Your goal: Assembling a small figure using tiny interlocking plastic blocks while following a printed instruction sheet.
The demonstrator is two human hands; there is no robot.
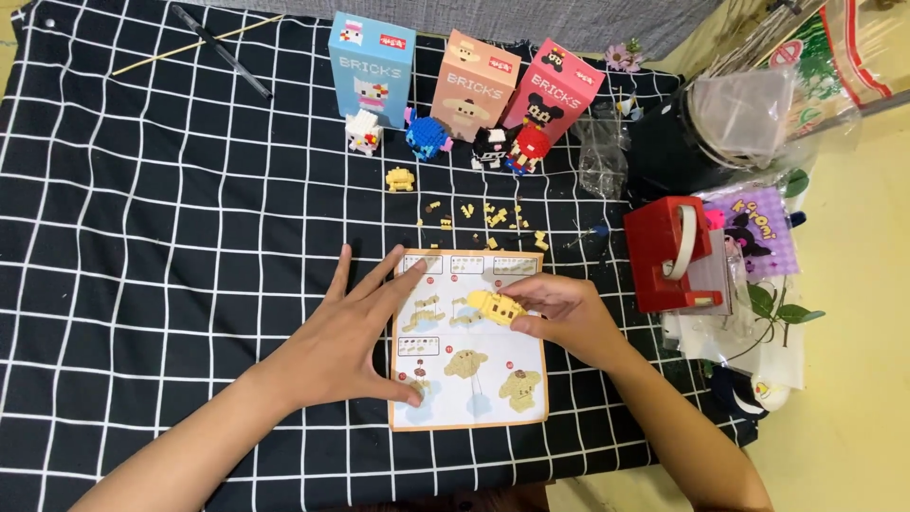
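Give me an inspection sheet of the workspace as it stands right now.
Surface: black cloth with white grid over the table.
Job's things: yellow brick piece held above the instruction sheet; loose yellow bricks lie beyond the sheet.
Clutter: three boxes, blue, tan and pink, with four small brick figures in front; a black pen; a thin stick; a red tape dispenser; clear plastic bags.
Grippers: left hand flat, fingers spread, on the sheet's left edge; right hand pinching the yellow piece.
Cables: nothing seen.
Surroundings: yellow surface at right, grey fabric behind.
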